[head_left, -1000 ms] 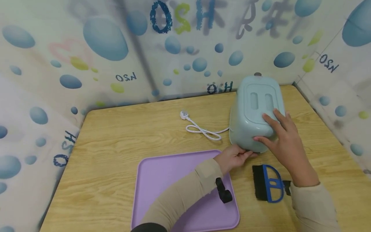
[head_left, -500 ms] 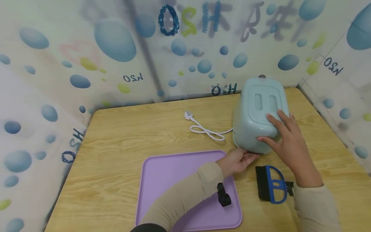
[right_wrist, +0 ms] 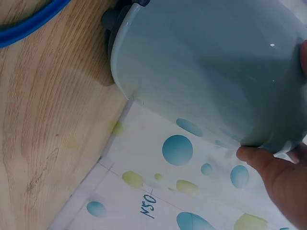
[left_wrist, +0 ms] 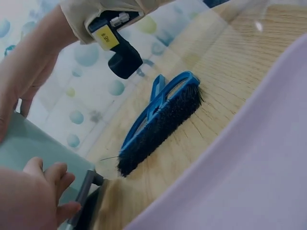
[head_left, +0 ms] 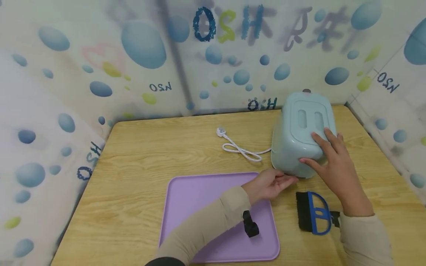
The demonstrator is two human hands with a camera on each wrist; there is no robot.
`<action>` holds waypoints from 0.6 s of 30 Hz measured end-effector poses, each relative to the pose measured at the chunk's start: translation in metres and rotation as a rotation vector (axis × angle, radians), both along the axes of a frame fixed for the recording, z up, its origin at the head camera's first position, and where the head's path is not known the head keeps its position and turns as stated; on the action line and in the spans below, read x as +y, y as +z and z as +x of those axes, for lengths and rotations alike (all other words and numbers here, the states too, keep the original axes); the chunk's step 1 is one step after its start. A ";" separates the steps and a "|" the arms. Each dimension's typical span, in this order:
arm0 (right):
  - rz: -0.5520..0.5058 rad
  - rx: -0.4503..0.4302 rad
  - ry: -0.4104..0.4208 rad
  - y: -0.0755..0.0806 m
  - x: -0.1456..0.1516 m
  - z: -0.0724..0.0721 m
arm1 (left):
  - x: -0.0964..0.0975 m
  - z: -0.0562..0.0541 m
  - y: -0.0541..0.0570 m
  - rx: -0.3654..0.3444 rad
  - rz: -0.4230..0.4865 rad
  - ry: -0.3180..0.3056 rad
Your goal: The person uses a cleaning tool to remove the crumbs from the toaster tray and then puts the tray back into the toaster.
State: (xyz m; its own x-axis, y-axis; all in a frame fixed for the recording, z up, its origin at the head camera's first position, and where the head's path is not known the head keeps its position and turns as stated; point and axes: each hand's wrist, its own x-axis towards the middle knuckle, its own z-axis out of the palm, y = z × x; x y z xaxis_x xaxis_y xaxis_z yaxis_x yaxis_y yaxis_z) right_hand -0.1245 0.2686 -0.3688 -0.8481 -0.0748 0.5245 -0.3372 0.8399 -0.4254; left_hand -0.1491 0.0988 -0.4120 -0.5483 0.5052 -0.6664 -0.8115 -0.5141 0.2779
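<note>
A pale blue toaster (head_left: 304, 127) stands at the back right of the table, its closed top facing up with two slot-shaped recesses. My right hand (head_left: 337, 173) grips its near right top corner, fingertips spread on the top and the thumb on the near end. Low at that end, my left hand (head_left: 271, 183) touches the bottom edge with loosely extended fingers, palm partly upward. The left wrist view shows those fingers (left_wrist: 56, 177) close to the dark base and one of its feet (left_wrist: 98, 178). Whether the base is off the table I cannot tell.
A purple tray (head_left: 196, 181) lies under my left forearm. Right of it is a blue hand brush (head_left: 313, 213) with black bristles, near my right sleeve. The toaster's white cord (head_left: 246, 151) lies looped, ending in a plug (head_left: 220, 132). A patterned wall (head_left: 149, 99) borders the table's back.
The head view has swung, shifting the whole scene rightward. My left hand's fingers have straightened a little at the toaster's bottom edge. The right hand keeps its grip; the toaster looks unmoved on the table.
</note>
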 end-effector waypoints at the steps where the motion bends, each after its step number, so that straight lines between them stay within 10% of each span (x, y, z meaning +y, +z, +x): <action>1: 0.001 -0.006 -0.001 0.000 0.000 0.000 | -0.002 0.000 0.001 0.006 -0.005 -0.011; 10: 0.010 -0.142 -0.039 0.005 0.003 0.001 | -0.034 0.000 0.020 0.086 0.046 -0.094; 18: -0.009 -0.246 -0.037 0.004 -0.002 0.004 | -0.070 0.003 0.028 0.345 -0.084 -0.230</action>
